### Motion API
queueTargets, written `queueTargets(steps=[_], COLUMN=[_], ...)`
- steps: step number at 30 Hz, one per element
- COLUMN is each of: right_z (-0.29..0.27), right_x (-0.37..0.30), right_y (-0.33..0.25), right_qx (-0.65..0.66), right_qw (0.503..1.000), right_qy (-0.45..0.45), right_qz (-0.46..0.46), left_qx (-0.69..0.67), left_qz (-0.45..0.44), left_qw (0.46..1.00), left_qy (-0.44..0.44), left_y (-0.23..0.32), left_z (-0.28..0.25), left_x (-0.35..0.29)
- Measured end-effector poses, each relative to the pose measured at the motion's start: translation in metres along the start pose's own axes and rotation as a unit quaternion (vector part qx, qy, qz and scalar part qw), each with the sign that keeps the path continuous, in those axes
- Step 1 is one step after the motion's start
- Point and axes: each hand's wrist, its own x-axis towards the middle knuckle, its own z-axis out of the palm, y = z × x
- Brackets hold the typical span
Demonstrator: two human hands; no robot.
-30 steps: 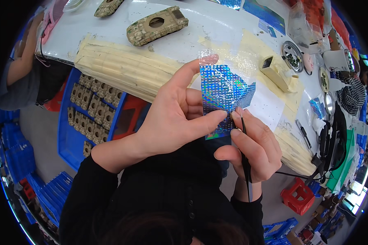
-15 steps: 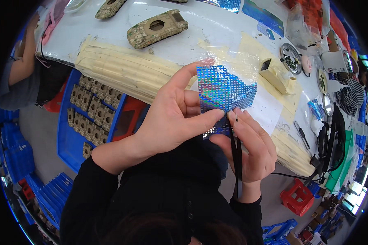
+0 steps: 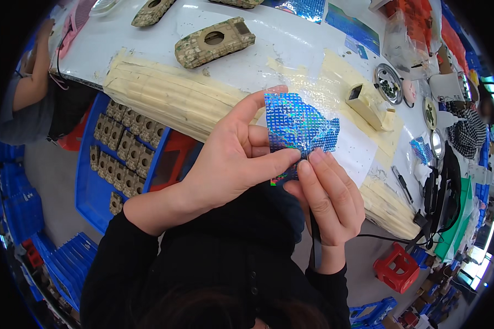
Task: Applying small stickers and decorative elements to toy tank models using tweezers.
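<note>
Shiny blue sheet [image 3: 299, 120], with a grid of small squares, is held up in the air over the near edge of a white table [image 3: 121, 33]. Left hand [image 3: 233, 151] grasps it between thumb and fingers, the thumb lying across its lower part. Right hand [image 3: 335, 200] is closed around dark tweezers [image 3: 315, 236], and its fingertips meet the sheet beside the left thumb. Just behind to the right, a white paper [image 3: 358, 156] lies near a cream block [image 3: 370, 107]. A long beige pad [image 3: 164, 90] runs along the table edge. Beyond it sits 1 camouflage hull [image 3: 215, 43] with a round hole. Below, to the left, a blue tray [image 3: 96, 198] holds rows of small camouflage parts [image 3: 129, 148].
</note>
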Motion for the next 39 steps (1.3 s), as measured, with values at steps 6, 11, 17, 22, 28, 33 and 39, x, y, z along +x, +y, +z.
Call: queueTargets(steps=[6,11,17,22,28,33,39], right_z=[-0.002,0.0,-0.001,-0.001,-0.001,-0.005,-0.005], right_x=[0.001,0.0,0.001,0.001,0.0,-0.001,-0.018], right_y=[0.0,0.0,-0.001,-0.001,0.001,0.001,0.014], right_qx=[0.003,0.01,0.014,0.017,0.038,0.149,0.289], right_qw=[1.0,1.0,1.0,1.0,0.999,0.982,0.924], right_qy=[-0.009,-0.003,-0.003,-0.004,-0.002,0.011,0.088], right_qz=[-0.003,0.001,0.008,0.009,0.019,0.113,0.233], left_qx=[0.004,-0.007,0.035,0.03,0.025,0.025,0.012], left_qz=[0.001,0.013,0.044,0.042,0.042,0.032,0.028], left_qw=[1.0,1.0,0.998,0.999,0.999,0.999,1.0], left_qy=[-0.012,-0.005,-0.013,-0.012,-0.007,-0.014,0.0], left_y=[0.0,-0.002,-0.004,-0.004,-0.004,-0.004,-0.001], left_z=[-0.002,0.0,-0.002,-0.001,0.0,-0.003,0.001], left_x=[-0.001,0.0,-0.002,-0.001,-0.001,-0.002,-0.002])
